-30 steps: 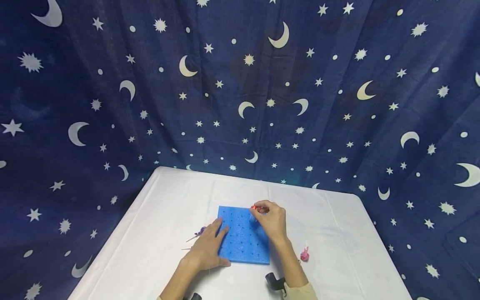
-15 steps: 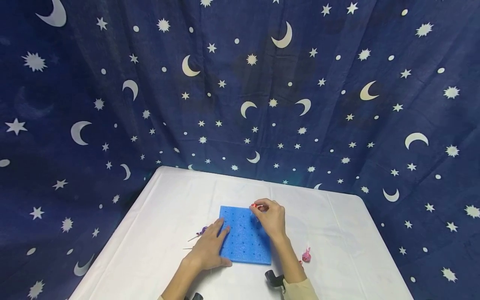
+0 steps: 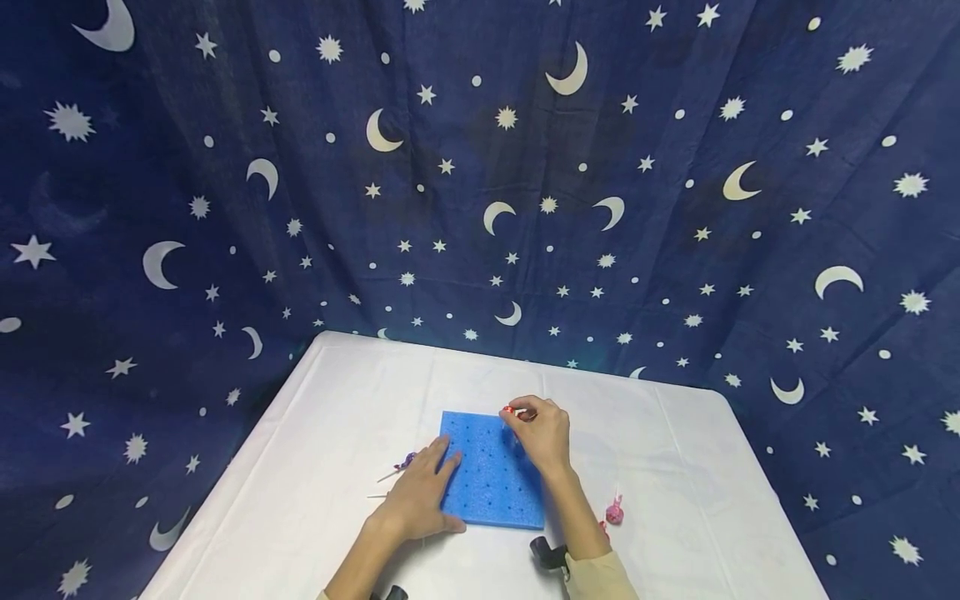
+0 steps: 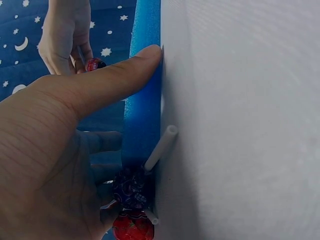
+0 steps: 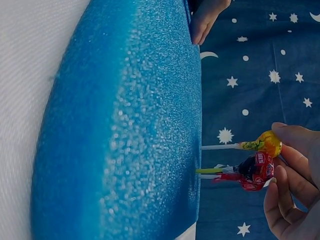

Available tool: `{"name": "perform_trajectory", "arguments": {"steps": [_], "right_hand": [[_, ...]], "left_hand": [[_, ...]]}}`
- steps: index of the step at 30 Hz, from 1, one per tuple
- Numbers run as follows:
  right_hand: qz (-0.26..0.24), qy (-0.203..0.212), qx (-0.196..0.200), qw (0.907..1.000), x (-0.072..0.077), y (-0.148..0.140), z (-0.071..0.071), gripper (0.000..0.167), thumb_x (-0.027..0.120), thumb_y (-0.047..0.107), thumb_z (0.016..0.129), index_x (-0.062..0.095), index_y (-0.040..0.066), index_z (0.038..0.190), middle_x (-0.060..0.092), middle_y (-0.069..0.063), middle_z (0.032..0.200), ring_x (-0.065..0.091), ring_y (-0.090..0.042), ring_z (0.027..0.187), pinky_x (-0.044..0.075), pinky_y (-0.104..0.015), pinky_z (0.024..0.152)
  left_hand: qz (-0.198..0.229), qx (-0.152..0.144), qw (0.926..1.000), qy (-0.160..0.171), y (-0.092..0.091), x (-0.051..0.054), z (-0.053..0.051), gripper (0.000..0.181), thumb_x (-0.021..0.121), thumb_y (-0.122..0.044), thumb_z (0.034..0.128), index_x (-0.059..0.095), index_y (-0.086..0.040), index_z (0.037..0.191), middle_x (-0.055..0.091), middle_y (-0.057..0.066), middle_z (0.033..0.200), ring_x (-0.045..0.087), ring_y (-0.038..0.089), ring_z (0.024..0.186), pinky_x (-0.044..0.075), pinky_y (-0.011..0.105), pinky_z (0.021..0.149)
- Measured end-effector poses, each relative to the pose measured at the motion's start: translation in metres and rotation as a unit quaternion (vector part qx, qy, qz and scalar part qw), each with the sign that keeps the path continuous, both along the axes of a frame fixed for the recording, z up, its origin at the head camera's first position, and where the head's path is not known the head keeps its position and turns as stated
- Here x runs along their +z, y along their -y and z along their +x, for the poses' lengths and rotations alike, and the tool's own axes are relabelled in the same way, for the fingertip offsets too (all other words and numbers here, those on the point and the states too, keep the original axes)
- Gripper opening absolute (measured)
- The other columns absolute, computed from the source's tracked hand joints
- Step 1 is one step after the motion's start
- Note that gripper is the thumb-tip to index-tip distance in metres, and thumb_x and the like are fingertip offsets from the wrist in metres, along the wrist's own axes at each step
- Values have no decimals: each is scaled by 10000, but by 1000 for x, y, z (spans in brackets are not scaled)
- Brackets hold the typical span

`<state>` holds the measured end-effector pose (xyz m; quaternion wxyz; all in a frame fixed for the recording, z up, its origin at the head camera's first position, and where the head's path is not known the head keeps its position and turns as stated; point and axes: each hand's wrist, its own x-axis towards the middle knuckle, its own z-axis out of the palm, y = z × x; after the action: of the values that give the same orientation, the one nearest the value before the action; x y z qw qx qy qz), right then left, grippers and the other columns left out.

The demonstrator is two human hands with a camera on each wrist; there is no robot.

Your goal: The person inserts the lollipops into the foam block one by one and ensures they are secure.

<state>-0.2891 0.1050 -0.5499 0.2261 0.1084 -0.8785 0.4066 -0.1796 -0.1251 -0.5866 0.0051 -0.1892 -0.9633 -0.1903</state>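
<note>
My left hand rests on the left edge of a blue foam block with rows of small holes, fingers spread over it and thumb at the front side. At the block's far edge, my right hand pinches a red-wrapped lollipop. In the right wrist view, that red lollipop and a yellow lollipop have their sticks at the foam's face, close to my fingers. How deep the sticks sit is hidden. A dark-wrapped lollipop and another red lollipop lie beside my left hand.
A purple-wrapped lollipop lies left of the block. A pink lollipop lies to the right, and a red one is partly hidden by my right arm. The white-covered table meets a starry blue curtain.
My right hand shifts very slightly up and left relative to the block, still pinching the red lollipop. The left hand stays put on the foam. The head view drifts a little.
</note>
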Motion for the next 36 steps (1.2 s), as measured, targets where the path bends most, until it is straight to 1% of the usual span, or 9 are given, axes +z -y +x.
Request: {"name": "perform_trajectory", "arguments": {"steps": [8, 11, 15, 20, 26, 28, 31, 33, 36], "right_hand": [[38, 97, -10, 9999, -1, 0, -2, 145, 929, 238, 799, 821, 174, 873, 693, 25, 720, 633, -152, 697, 527, -311, 630], [103, 148, -45, 9998, -2, 1, -1, 148, 931, 243, 795, 823, 179, 872, 696, 25, 725, 622, -143, 701, 524, -303, 627], [338, 160, -204, 9991, -3, 1, -2, 155, 929, 275, 792, 826, 196, 877, 652, 42, 697, 555, -131, 726, 464, -297, 636], [536, 205, -372, 9977, -5, 1, 0, 185, 940, 299, 767, 830, 191, 871, 600, 12, 692, 482, -148, 739, 399, -311, 630], [617, 242, -318, 9973, -4, 2, 1, 208, 946, 309, 761, 833, 183, 882, 598, 19, 683, 487, -168, 753, 403, -320, 626], [647, 215, -259, 9973, -4, 2, 0, 210, 946, 303, 760, 831, 180, 884, 629, 7, 685, 491, -176, 758, 403, -328, 627], [677, 146, -181, 9974, -3, 2, -2, 223, 953, 299, 744, 828, 181, 886, 713, -17, 751, 494, -178, 772, 411, -339, 638], [625, 56, -123, 9980, -3, 2, -3, 237, 964, 290, 728, 827, 178, 885, 763, -30, 837, 500, -183, 787, 425, -351, 655], [513, -121, -70, 9986, -2, 2, -4, 249, 973, 288, 714, 826, 182, 884, 790, -21, 930, 528, -182, 812, 450, -360, 689]], "left_hand": [[30, -14, 10000, 4, -1, 2, 1, 1107, 861, -607, 741, 417, -51, 1589, 227, 227, 1700, 222, 421, 1565, 268, 564, 1247], [9, -2, 10000, 2, -1, 1, 1, 1106, 862, -605, 741, 417, -55, 1590, 227, 223, 1701, 223, 419, 1565, 272, 564, 1246], [-4, -7, 10000, -27, -1, 1, 2, 1104, 865, -605, 739, 420, -58, 1590, 234, 221, 1700, 231, 422, 1562, 281, 566, 1241], [-25, -33, 10000, -85, -1, 1, 3, 1100, 863, -610, 740, 427, -56, 1585, 245, 229, 1694, 244, 425, 1557, 296, 569, 1235], [-18, -40, 9999, -110, -2, 2, 3, 1096, 858, -609, 748, 425, -45, 1583, 248, 235, 1690, 245, 429, 1556, 297, 571, 1233], [-16, -42, 9999, -110, -2, 2, 3, 1095, 858, -607, 750, 425, -43, 1582, 249, 237, 1689, 247, 430, 1555, 299, 572, 1232], [-22, -36, 10000, -86, -2, 3, 3, 1093, 861, -601, 748, 426, -43, 1582, 250, 237, 1689, 247, 428, 1556, 298, 569, 1234], [-12, -29, 10000, -61, -2, 3, 3, 1095, 862, -602, 745, 428, -45, 1581, 251, 237, 1689, 247, 427, 1556, 298, 569, 1234], [-11, -26, 10000, -42, -2, 3, 3, 1094, 863, -602, 743, 432, -43, 1578, 252, 236, 1689, 247, 427, 1556, 299, 568, 1234]]}}
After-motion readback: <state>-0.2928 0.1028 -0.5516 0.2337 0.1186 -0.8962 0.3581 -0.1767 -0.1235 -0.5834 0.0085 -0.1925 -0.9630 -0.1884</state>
